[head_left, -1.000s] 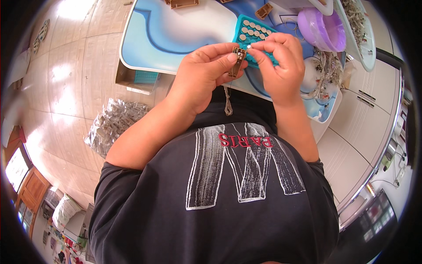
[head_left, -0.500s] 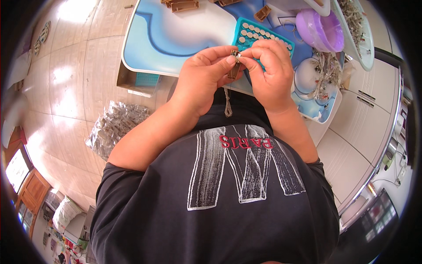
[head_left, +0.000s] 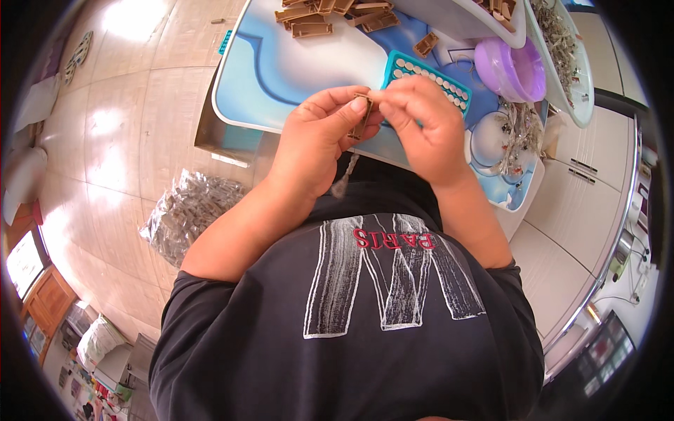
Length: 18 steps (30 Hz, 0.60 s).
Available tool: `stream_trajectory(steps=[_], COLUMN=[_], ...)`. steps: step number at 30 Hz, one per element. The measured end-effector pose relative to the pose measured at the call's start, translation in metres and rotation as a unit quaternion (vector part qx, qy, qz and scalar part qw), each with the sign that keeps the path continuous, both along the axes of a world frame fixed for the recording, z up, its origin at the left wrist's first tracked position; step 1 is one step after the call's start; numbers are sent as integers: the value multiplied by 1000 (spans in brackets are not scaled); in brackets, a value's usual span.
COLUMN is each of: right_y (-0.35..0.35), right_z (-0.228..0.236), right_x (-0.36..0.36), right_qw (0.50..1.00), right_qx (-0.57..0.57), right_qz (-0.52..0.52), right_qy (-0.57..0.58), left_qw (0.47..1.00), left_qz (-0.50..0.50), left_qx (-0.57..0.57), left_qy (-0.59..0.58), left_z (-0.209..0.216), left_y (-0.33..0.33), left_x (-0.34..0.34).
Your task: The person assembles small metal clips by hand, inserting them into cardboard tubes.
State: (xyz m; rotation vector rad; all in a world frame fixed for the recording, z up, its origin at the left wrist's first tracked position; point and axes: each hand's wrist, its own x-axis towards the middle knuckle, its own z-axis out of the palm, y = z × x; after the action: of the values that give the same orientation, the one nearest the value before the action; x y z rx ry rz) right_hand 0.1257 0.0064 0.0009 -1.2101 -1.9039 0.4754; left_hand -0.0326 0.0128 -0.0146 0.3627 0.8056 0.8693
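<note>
Left hand pinches a brown case, likely light, stiff, best held by its sides; right hand bunched at far end, hold unclear

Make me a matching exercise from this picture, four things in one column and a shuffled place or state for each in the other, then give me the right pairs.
Things:
1. Brown case
2. Teal tray
3. Purple bowl
4. Silver bag

Places or states:
A. On the floor
B. Holding rows of round discs
C. Gripped by the left hand
D. Just right of the tray

Right pairs: 1-C, 2-B, 3-D, 4-A
</note>
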Motion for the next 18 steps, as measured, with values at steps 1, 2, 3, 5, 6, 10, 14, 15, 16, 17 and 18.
stream_trajectory(steps=[1,2,3,5,6,10,14,15,16,17,18], right_y=[8,16,28,54,61,85,92,92,87,77,68], right_z=[1,2,1,-3,-3,-7,-11,-8,-1,10,16], right_x=[-1,-1,-2,-9,-16,-40,-46,-46,-48,-51,-51], right_qw=[1000,1000,1000,982,982,959,958,963,964,995,989], right_qx=[1,3,3,146,146,107,105,85,85,-19,-123], right_qz=[-6,-14,-13,10,10,-8,-36,-39,-35,-38,-41], right_qy=[15,27,27,-118,-117,-262,-263,-251,-251,-94,65], left_qw=[1000,1000,1000,1000,1000,999,998,998,998,998,997], left_qz=[2,0,1,5,5,30,52,52,60,68,72], left_qx=[-6,-13,-12,2,2,4,-2,-4,-4,-4,-6], left_qy=[2,1,1,12,12,17,24,24,21,17,17], left_z=[0,1,0,-4,-4,-1,5,6,6,6,6], left_y=[1,2,2,2,2,3,7,7,7,6,6], left_x=[-3,-5,-8,-11,-12,-13,-16,-16,-18,-20,-21])
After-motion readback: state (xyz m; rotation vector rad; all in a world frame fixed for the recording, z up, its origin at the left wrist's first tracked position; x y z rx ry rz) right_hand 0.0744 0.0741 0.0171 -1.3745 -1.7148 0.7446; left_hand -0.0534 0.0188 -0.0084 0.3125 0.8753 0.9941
